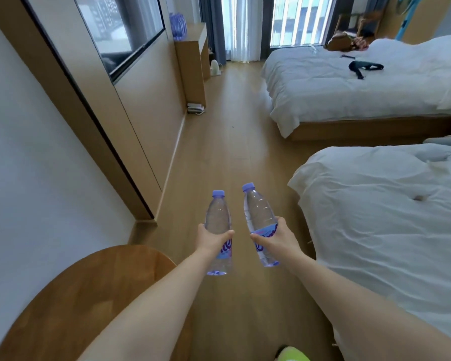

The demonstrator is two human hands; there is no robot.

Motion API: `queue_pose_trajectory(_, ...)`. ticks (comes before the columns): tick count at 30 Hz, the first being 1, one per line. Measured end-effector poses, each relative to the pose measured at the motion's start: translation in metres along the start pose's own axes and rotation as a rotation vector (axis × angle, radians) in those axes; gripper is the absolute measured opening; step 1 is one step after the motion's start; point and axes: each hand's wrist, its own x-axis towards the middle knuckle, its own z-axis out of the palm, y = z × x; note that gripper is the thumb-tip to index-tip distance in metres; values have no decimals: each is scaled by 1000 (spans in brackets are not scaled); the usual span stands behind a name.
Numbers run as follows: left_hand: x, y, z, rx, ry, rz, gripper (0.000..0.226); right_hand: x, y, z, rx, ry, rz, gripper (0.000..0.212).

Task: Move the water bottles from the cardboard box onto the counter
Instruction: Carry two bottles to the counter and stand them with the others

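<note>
Each hand's fingers (276,225) grip one bottle (259,212)

Two clear water bottles with blue caps, left bottle (217,225) and right bottle (260,222), are hanging over the floor caps-forward, more bottles (178,26) standing on the far bench (195,32).

Hotel-style bedroom: 2 white beds (362,95), wall television (115,35), curtains (235,27).

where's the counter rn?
Head view, far upper left: the wooden counter against the left wall by the curtains, with bottles already on top.
</note>
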Motion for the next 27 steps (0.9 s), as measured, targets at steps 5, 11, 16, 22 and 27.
queue_pose_trajectory(5,94,46,31,-22,14,-22,59,114,-18,-16,-73,-7,7,61)
queue_pose_trajectory(11,204,120,76,-48,94,-75,67,257,-57,-38,5,-12,42,58)
queue_pose_trajectory(16,285,191,96,-73,136,-46,60,364,-111,-64,-49,-97,-15,57)
queue_pose_trajectory(22,389,252,100,6,140,12,60,485,-152,-72,-64,-89,-33,56)
queue_pose_trajectory(27,513,301,105,41,203,38,57,609,-187,-65,-83,-66,-38,56)
